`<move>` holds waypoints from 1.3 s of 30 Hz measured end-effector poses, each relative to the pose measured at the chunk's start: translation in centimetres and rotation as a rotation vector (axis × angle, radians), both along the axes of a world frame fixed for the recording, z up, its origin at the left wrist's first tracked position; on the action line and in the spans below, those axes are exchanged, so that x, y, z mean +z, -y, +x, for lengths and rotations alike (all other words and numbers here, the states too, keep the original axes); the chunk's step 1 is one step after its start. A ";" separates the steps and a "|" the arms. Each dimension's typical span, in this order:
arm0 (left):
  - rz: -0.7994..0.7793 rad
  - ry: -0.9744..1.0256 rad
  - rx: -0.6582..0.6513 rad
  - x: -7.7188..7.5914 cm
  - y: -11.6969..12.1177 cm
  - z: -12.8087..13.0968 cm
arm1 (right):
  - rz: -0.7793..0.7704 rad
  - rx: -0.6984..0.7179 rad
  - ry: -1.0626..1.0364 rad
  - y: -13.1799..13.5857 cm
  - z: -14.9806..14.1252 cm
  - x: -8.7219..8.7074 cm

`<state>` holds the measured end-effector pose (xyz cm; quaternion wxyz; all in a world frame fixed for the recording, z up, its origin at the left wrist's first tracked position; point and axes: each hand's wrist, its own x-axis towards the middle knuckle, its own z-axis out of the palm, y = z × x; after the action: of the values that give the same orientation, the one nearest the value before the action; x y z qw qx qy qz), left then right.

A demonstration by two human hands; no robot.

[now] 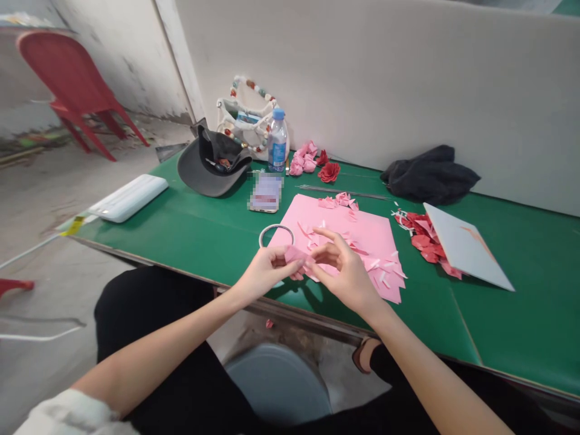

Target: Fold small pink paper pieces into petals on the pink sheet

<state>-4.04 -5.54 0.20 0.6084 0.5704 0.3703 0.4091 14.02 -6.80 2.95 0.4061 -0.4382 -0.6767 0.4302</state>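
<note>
My left hand (265, 273) and my right hand (344, 275) meet above the table's front edge, and both pinch a small folded piece of pink paper (295, 255). Beneath them lies a large pink paper sheet (303, 214) strewn with pink offcuts (380, 272). A thin round ring (275, 226) sits just beyond my left hand. Crumpled pink paper pieces (342, 200) rest at the sheet's far edge. Part of the sheet is hidden by my hands.
The green table mat (512, 320) holds paper roses (328, 172), red paper pieces (426, 241), a white board (466, 248), black cloth (430, 175), a cap (212, 163), a water bottle (277, 142), a beaded bag (244, 118), a phone (266, 192) and a white box (127, 198).
</note>
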 end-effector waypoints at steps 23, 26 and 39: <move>-0.042 -0.018 0.033 0.9 0.0 0.1 | -0.429 -0.067 -0.262 -0.8 0.6 0.0; -0.043 -0.032 -0.023 0.7 -0.1 -0.1 | -0.416 -0.037 -0.220 -1.0 0.8 0.0; -0.057 -0.033 -0.114 0.6 -0.3 -0.2 | -0.383 -0.026 -0.122 -1.3 1.2 -0.2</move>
<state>-4.25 -5.25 0.80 0.6404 0.5797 0.3589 0.3537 15.22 -5.49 2.75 0.3612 -0.4892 -0.5509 0.5716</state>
